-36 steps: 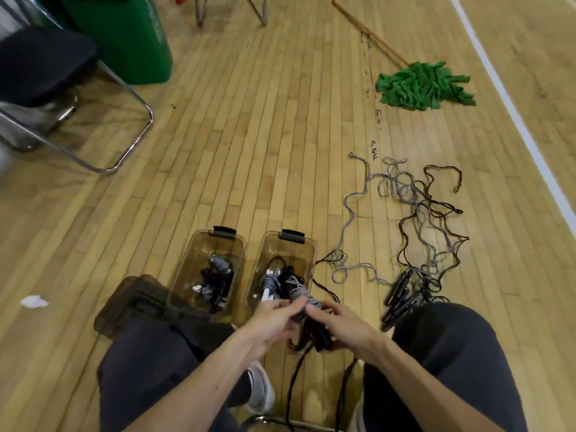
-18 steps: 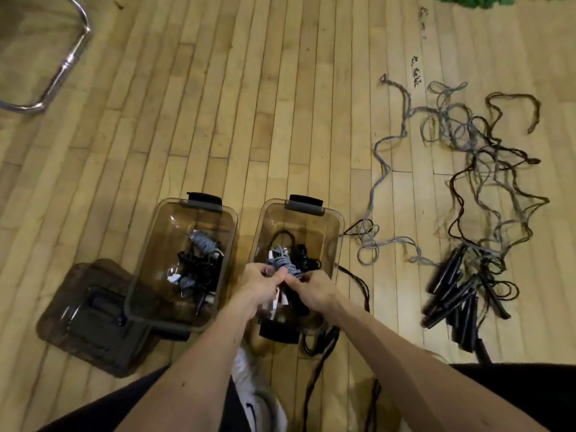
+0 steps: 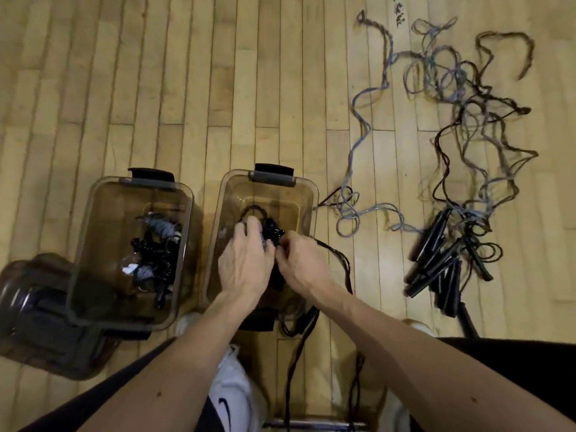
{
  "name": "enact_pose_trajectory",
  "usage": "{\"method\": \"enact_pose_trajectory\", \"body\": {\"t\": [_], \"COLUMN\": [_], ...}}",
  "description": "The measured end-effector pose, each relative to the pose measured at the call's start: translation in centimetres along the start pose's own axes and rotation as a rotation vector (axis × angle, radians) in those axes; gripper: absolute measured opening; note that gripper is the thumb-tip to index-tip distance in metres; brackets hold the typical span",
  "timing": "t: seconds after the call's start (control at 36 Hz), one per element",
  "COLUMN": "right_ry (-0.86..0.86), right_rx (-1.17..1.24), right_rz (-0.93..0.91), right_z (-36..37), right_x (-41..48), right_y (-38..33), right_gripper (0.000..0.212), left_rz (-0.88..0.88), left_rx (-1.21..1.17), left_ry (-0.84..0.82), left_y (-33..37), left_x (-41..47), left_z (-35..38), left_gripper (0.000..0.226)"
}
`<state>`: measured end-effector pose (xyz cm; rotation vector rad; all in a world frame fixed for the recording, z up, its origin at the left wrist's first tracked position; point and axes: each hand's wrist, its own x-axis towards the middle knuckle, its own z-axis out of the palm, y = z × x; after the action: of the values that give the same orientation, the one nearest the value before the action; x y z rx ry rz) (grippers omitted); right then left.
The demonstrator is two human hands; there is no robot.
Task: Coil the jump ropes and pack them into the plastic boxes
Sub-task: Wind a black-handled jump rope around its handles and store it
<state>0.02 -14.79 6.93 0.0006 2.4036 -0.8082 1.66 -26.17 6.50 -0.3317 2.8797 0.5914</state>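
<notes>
Two clear plastic boxes stand side by side on the wooden floor. Several coiled ropes lie in the left box [image 3: 93, 213]. Both my hands reach into the right box [image 3: 305, 194]. My left hand [image 3: 246, 263] presses down on a coiled jump rope [image 3: 272, 233], black with some grey, and covers most of it. My right hand [image 3: 300, 263] pinches the same bundle at its right side. A loose black cord [image 3: 338, 257] runs from the bundle over the box's right wall.
A tangle of grey and black ropes [image 3: 461, 120] with several black handles [image 3: 436, 263] lies on the floor at the right. A box lid [image 3: 37, 322] lies at the left, partly under the left box. My white shoe [image 3: 233, 397] and a metal bar [image 3: 311, 424] are below.
Both hands moved forward and down with the coiled rope, from above my lap into the right box. The camera tilted down and nearer, so chair, bin and mop left the view.
</notes>
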Motion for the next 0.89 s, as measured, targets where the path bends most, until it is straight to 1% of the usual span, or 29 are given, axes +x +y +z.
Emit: {"method": "enact_pose_trajectory", "body": {"t": [0.06, 0.11, 0.17, 0.19, 0.22, 0.25, 0.28, 0.31, 0.33, 0.44, 0.53, 0.58, 0.67, 0.72, 0.75, 0.81, 0.83, 0.86, 0.89], "right_ry": [0.15, 0.26, 0.311, 0.307, 0.276, 0.22, 0.147, 0.075, 0.008, -0.195, -0.242, -0.262, -0.292, -0.297, -0.296, -0.297, -0.311, -0.313, -0.314], "right_rx": [0.032, 0.079, 0.148, 0.161, 0.149, 0.121, 0.087, 0.069, 0.07, 0.162, 0.211, 0.253, 0.411, 0.506, 0.565, 0.659, 0.68, 0.697, 0.698], "right_rz": [-0.011, 0.077, 0.236, 0.309, 0.362, 0.401, 0.435, 0.471, 0.502, 0.555, 0.599, 0.588, 0.604, 0.626, 0.642, 0.668, 0.668, 0.659, 0.662], "right_z": [-1.7, -3.0, -3.9, -4.0, -3.9, -3.3, -2.6, -1.8, -1.0, 1.7, 3.5, 4.5, 5.4, 5.4, 5.6, 5.7, 5.7, 5.8, 5.6], "right_x": [-0.9, -1.6, -2.2, -2.7, -3.2, -3.7, -4.3, -4.8, -5.2, -5.9, -5.3, -4.5, -3.6, -3.2, -3.0, -2.7, -2.7, -2.7, -2.7], "right_y": [1.7, 3.8, 6.4, 7.7, 8.9, 10.4, 11.5, 12.6, 13.6, 15.6, 15.6, 15.7, 15.3, 14.8, 14.6, 14.3, 14.3, 14.3, 14.3], "right_gripper": [0.021, 0.019, 0.02, 0.021, 0.02, 0.018, 0.014, 0.011, 0.01, 0.025, 0.026, 0.023, 0.02, 0.016, 0.017, 0.019, 0.016, 0.013, 0.015], "left_rz": [0.262, 0.492, 0.652, 0.706, 0.731, 0.7, 0.618, 0.498, 0.384, -0.079, -0.288, -0.317, -0.319, -0.34, -0.357, -0.377, -0.384, -0.379, -0.362], "left_rx": [-0.035, -0.031, -0.042, -0.039, -0.024, -0.017, -0.021, -0.02, -0.024, -0.159, -0.22, -0.188, -0.11, -0.093, -0.064, -0.012, -0.022, -0.061, -0.118], "left_ry": [0.067, 0.069, -0.022, -0.105, -0.224, -0.363, -0.473, -0.555, -0.601, -0.699, -0.741, -0.692, -0.584, -0.612, -0.628, -0.623, -0.616, -0.61, -0.621], "left_y": [1.5, 2.5, 3.5, 4.0, 4.5, 5.0, 5.3, 5.2, 5.1, 3.9, 2.7, 2.3, 1.6, 1.5, 1.6, 1.9, 2.0, 2.2, 2.3], "left_x": [-1.1, -2.7, -5.2, -6.5, -7.9, -9.1, -10.3, -11.2, -11.9, -12.2, -11.5, -11.2, -10.9, -10.6, -10.3, -9.8, -9.7, -9.6, -9.7], "left_z": [0.0, 0.8, 2.3, 3.1, 4.0, 4.9, 5.6, 6.6, 7.5, 10.7, 12.6, 13.9, 15.4, 16.0, 16.2, 16.5, 16.5, 16.5, 16.5], "left_gripper": [0.012, 0.009, 0.014, 0.018, 0.02, 0.018, 0.018, 0.023, 0.029, 0.051, 0.067, 0.071, 0.076, 0.076, 0.074, 0.061, 0.053, 0.05, 0.052]}}
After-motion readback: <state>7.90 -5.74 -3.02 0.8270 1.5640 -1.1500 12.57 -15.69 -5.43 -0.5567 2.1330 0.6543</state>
